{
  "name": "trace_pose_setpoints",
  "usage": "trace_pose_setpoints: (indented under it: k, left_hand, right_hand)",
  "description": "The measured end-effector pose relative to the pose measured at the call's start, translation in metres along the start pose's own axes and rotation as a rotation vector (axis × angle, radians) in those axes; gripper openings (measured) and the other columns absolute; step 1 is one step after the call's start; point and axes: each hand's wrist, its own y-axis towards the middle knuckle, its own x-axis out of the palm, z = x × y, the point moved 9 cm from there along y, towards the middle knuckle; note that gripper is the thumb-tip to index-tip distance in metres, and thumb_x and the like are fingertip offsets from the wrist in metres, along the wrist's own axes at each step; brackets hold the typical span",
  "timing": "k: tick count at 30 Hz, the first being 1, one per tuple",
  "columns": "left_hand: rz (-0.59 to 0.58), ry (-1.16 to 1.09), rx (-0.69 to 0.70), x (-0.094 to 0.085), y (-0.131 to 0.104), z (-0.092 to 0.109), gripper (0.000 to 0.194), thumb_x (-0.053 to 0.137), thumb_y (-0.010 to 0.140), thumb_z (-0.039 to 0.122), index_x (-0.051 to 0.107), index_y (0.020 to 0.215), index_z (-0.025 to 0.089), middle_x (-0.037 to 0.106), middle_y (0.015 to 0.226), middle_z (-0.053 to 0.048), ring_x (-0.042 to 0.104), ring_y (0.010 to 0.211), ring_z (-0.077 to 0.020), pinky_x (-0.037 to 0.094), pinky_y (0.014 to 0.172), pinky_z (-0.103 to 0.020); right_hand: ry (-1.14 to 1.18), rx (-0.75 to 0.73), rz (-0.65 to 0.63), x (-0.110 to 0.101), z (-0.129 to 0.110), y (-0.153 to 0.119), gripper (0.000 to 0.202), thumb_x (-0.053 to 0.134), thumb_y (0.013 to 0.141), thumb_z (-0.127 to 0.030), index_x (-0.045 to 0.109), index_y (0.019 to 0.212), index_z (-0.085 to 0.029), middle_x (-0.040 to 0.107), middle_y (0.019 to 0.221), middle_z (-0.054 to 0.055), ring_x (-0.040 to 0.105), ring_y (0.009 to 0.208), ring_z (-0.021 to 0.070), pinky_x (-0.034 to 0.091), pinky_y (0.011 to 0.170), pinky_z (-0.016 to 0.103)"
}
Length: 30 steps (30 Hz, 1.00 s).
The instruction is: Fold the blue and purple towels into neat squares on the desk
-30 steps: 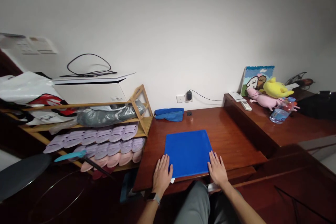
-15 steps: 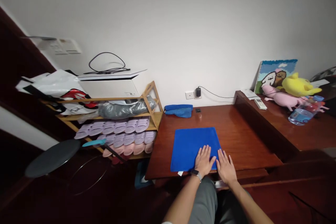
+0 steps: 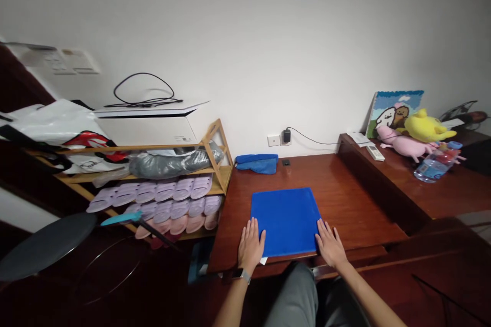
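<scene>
A blue cloth (image 3: 286, 219) lies flat and spread out near the front edge of the brown wooden desk (image 3: 330, 184). My left hand (image 3: 251, 246), with a watch on the wrist, rests flat at the cloth's left edge, fingers stretched out. At the right edge, my right hand (image 3: 330, 244) lies palm down with its fingers extended, holding nothing. A small white tag (image 3: 263, 261) sticks out from under the cloth's front edge. Farther back on the desk is a folded blue cloth (image 3: 257, 163).
On the left, a wooden rack (image 3: 220, 163) holds slippers, a white box (image 3: 149, 130) and bags. A round dark stool (image 3: 46, 245) stands before it. Plush toys (image 3: 406, 145), a bottle (image 3: 431, 168) and a remote (image 3: 375, 153) are on the right-hand desk.
My left hand has moved left, from the right part of the cloth to its left edge. My right hand has stayed at the right edge. The view has shifted slightly.
</scene>
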Motion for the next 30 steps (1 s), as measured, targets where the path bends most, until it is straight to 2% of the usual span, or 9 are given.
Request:
trace_pose_setpoints:
  k: [5, 9, 15, 18, 20, 22, 24, 28, 30]
  left_hand:
    - [0.018, 0.001, -0.005, 0.000, -0.001, -0.002, 0.068, 0.028, 0.108, 0.052, 0.031, 0.164, 0.014, 0.041, 0.165, -0.015, 0.037, 0.154, -0.0289, 0.034, 0.125, -0.050]
    - [-0.003, 0.005, -0.002, 0.001, -0.001, -0.003, 0.069, 0.029, 0.108, 0.053, 0.030, 0.164, 0.013, 0.041, 0.165, -0.014, 0.036, 0.154, -0.0285, 0.034, 0.126, -0.051]
    - [-0.021, 0.028, 0.006, 0.000, -0.003, -0.002, 0.068, 0.031, 0.108, 0.052, 0.028, 0.165, 0.015, 0.039, 0.166, -0.013, 0.037, 0.154, -0.0279, 0.034, 0.125, -0.051]
    - [-0.035, 0.049, 0.010, -0.004, -0.003, -0.003, 0.066, 0.032, 0.108, 0.048, 0.027, 0.165, 0.014, 0.041, 0.165, -0.014, 0.038, 0.153, -0.0284, 0.034, 0.125, -0.052]
    - [-0.029, 0.059, 0.027, -0.009, 0.001, 0.004, 0.065, 0.032, 0.109, 0.045, 0.027, 0.165, 0.014, 0.042, 0.164, -0.016, 0.039, 0.153, -0.0292, 0.032, 0.126, -0.054]
    - [-0.020, 0.041, 0.081, -0.011, 0.011, 0.028, 0.063, 0.031, 0.109, 0.042, 0.024, 0.166, 0.015, 0.040, 0.165, -0.015, 0.037, 0.154, -0.0289, 0.030, 0.127, -0.055]
    - [-0.044, -0.011, 0.176, -0.006, 0.026, 0.070, 0.063, 0.029, 0.110, 0.042, 0.021, 0.167, 0.017, 0.037, 0.167, -0.013, 0.033, 0.156, -0.0273, 0.028, 0.128, -0.053]
    - [-0.172, -0.156, 0.354, 0.024, 0.057, 0.172, 0.063, 0.023, 0.110, 0.046, 0.020, 0.167, 0.018, 0.033, 0.170, -0.009, 0.026, 0.159, -0.0231, 0.025, 0.130, -0.049]
    - [-0.251, -0.205, 0.395, 0.042, 0.067, 0.206, 0.064, 0.019, 0.110, 0.047, 0.023, 0.166, 0.017, 0.032, 0.170, -0.009, 0.024, 0.159, -0.0214, 0.024, 0.131, -0.046]
  right_hand:
    - [-0.003, 0.000, -0.025, -0.026, -0.009, 0.048, 0.067, 0.013, 0.107, -0.047, 0.020, 0.167, -0.018, 0.024, 0.172, 0.003, 0.017, 0.160, 0.0221, 0.014, 0.130, 0.047]
    - [-0.025, 0.026, -0.083, -0.022, -0.012, 0.082, 0.067, 0.015, 0.107, -0.045, 0.021, 0.167, -0.014, 0.023, 0.172, 0.005, 0.017, 0.160, 0.0229, 0.013, 0.130, 0.048]
    - [-0.025, -0.002, -0.026, -0.003, -0.005, 0.087, 0.068, 0.013, 0.107, -0.046, 0.019, 0.167, -0.016, 0.022, 0.173, 0.005, 0.016, 0.161, 0.0229, 0.011, 0.130, 0.048]
    - [-0.019, 0.003, -0.019, -0.003, -0.004, 0.085, 0.068, 0.014, 0.107, -0.048, 0.019, 0.167, -0.016, 0.022, 0.173, 0.005, 0.016, 0.161, 0.0233, 0.011, 0.130, 0.048]
    - [-0.008, 0.007, -0.020, -0.005, -0.005, 0.085, 0.069, 0.013, 0.107, -0.049, 0.019, 0.167, -0.015, 0.023, 0.173, 0.005, 0.015, 0.161, 0.0234, 0.011, 0.130, 0.048]
    - [0.008, 0.004, -0.018, -0.007, -0.007, 0.085, 0.071, 0.012, 0.107, -0.052, 0.019, 0.167, -0.015, 0.023, 0.173, 0.005, 0.015, 0.161, 0.0239, 0.010, 0.130, 0.048]
    - [0.025, -0.001, -0.012, -0.008, -0.007, 0.085, 0.073, 0.011, 0.106, -0.055, 0.019, 0.167, -0.016, 0.023, 0.172, 0.005, 0.016, 0.161, 0.0243, 0.010, 0.130, 0.049]
    - [0.027, -0.016, -0.014, -0.006, -0.005, 0.085, 0.072, 0.011, 0.106, -0.054, 0.018, 0.167, -0.016, 0.023, 0.173, 0.006, 0.015, 0.161, 0.0246, 0.011, 0.130, 0.050]
    - [0.011, -0.036, -0.037, -0.002, -0.005, 0.085, 0.070, 0.013, 0.106, -0.051, 0.019, 0.167, -0.017, 0.021, 0.173, 0.005, 0.012, 0.161, 0.0244, 0.011, 0.130, 0.050]
